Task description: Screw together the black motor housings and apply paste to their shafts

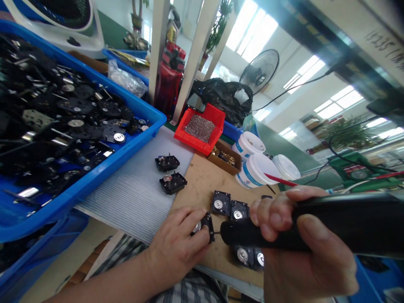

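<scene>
My left hand (pixel 183 242) is closed around a small black clock movement (pixel 206 225), its round silver disc partly covered by my fingers. A black electric screwdriver (pixel 252 233) lies in the grip of my right hand (pixel 303 227), and its thin bit reaches the edge of that movement. Whether a screw sits at the tip is too small to tell. Several similar black movements with silver discs (pixel 221 203) lie on the brown board (pixel 194 181) around the screwdriver, some partly hidden behind it. Two more black units with upright shafts (pixel 173 183) stand to the left.
A large blue crate (pixel 139 134) full of black parts fills the left. Behind the board stand a red bin (pixel 217 115) of small screws, a cardboard box (pixel 227 164) of brass-coloured parts and white tubs (pixel 252 172). Pale shelf posts (pixel 159 50) rise at the back.
</scene>
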Demonstrator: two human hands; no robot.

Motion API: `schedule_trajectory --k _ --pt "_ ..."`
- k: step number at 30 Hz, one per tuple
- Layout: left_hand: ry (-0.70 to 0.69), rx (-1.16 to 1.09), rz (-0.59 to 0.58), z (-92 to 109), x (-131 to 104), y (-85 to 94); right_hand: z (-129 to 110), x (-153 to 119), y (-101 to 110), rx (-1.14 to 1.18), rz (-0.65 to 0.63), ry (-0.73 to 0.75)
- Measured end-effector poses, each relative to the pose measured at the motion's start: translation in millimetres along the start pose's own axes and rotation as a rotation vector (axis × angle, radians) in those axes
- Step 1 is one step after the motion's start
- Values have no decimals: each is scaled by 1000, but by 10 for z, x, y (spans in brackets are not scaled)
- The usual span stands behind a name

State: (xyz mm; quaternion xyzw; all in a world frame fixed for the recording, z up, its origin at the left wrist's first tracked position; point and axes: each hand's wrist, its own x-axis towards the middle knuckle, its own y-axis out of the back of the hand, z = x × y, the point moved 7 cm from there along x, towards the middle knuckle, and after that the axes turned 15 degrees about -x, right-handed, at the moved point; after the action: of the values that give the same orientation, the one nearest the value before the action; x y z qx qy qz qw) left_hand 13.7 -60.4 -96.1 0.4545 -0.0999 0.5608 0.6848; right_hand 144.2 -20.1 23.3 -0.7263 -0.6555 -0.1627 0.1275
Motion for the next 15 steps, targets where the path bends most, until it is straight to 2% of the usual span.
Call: schedule_trajectory --k 5,15 --pt "1 11 21 -5 3 10 21 -15 -40 -16 3 8" --pt "0 10 20 3 26 1 9 -68 -128 -53 -87 67"
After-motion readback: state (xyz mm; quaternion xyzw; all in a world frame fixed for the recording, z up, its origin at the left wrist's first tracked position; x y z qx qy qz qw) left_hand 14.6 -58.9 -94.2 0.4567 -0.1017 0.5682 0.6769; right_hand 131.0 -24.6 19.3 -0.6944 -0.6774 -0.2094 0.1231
